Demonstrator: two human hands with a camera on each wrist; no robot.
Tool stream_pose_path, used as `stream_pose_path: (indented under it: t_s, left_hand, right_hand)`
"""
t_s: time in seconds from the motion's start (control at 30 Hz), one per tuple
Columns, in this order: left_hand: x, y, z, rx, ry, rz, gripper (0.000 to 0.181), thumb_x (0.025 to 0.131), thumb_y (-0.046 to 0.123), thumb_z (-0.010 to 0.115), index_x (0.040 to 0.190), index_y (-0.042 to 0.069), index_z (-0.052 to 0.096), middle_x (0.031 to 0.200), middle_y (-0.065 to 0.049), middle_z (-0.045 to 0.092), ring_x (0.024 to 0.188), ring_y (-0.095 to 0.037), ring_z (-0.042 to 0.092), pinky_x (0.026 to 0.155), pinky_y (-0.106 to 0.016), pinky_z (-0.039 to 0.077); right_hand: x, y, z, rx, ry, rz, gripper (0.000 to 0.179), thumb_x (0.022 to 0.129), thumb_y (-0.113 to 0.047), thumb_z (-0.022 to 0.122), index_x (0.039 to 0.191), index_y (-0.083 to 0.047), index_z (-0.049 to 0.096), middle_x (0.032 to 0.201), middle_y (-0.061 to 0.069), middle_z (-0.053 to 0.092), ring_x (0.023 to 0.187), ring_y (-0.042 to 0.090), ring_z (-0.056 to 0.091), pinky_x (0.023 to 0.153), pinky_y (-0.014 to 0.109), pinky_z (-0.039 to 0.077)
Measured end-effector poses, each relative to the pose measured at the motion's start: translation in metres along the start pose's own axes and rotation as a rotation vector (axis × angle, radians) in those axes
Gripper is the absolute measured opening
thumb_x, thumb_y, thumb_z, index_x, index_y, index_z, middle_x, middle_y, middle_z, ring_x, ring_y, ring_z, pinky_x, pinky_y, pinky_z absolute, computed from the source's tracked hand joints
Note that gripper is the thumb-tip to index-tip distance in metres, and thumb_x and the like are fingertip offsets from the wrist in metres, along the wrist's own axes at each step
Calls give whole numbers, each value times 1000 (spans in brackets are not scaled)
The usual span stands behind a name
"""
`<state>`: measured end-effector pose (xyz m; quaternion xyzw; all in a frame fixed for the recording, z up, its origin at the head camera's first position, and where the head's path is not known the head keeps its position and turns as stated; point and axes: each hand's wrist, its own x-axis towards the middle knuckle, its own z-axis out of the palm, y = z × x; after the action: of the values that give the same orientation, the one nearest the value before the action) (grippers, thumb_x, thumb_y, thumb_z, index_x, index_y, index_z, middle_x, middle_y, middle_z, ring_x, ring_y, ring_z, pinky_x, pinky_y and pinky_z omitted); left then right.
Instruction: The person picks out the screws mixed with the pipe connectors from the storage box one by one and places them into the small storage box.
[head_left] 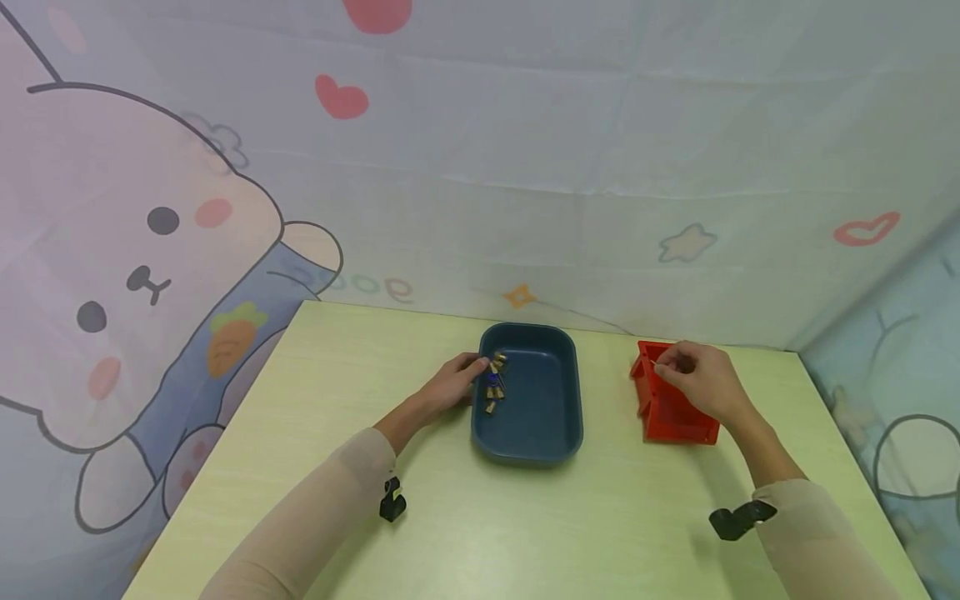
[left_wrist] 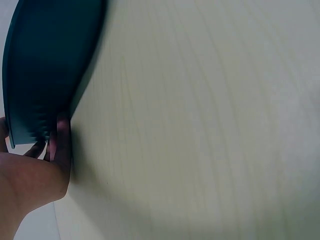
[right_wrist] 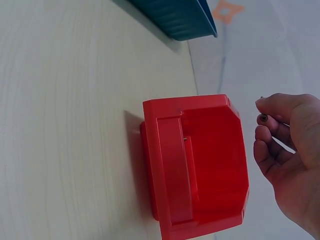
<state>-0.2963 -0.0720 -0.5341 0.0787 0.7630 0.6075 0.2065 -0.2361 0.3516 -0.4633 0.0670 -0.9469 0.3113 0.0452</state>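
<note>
My left hand [head_left: 452, 383] holds the left rim of a dark blue plastic tray [head_left: 532, 408], thumb over the edge and fingers against the outer wall. Several small brass-coloured pieces [head_left: 495, 387], with something blue among them, lie inside along the tray's left side; their exact kind is too small to tell. Over a red plastic bin [head_left: 678, 417] is my right hand [head_left: 701, 379]. Its thumb and index finger pinch a small screw [right_wrist: 263, 118], whose dark round head shows in the right wrist view. A tiny dark tip shows inside the bin.
The tray and bin stand apart on a pale wooden table [head_left: 615, 517], tray left, bin right. Behind the table hangs a printed cloth [head_left: 487, 208], close to its back edge. Black wrist straps [head_left: 738, 521] sit at both sleeves.
</note>
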Motion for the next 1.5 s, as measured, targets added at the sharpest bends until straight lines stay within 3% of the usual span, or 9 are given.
stream_pose_path:
  t_s: [0.47, 1.2, 1.5]
  left_hand:
    - [-1, 1, -1, 13, 4, 14, 61, 113, 44, 49, 159, 3, 44, 158, -18, 49, 148, -36, 44, 117, -53, 42]
    - [-2, 1, -1, 1, -2, 12, 62, 113, 44, 49, 159, 3, 43, 158, -18, 49, 141, -34, 51, 101, -44, 54]
    - [-3, 2, 0, 7, 0, 18, 61, 114, 44, 49, 159, 4, 43, 158, -18, 48, 143, -35, 50, 105, -46, 53]
  right_hand:
    - [3, 5, -3, 7, 21, 31, 14, 102, -14, 71, 109, -1, 71, 95, 11, 65, 90, 28, 57, 71, 27, 51]
    - [5, 23, 3, -20, 80, 29, 10, 102, -11, 72, 104, -1, 72, 92, 10, 66, 87, 28, 57, 70, 28, 50]
    - [4, 28, 11, -4, 70, 57, 9, 101, -9, 72, 106, -1, 72, 92, 11, 67, 87, 28, 57, 69, 29, 50]
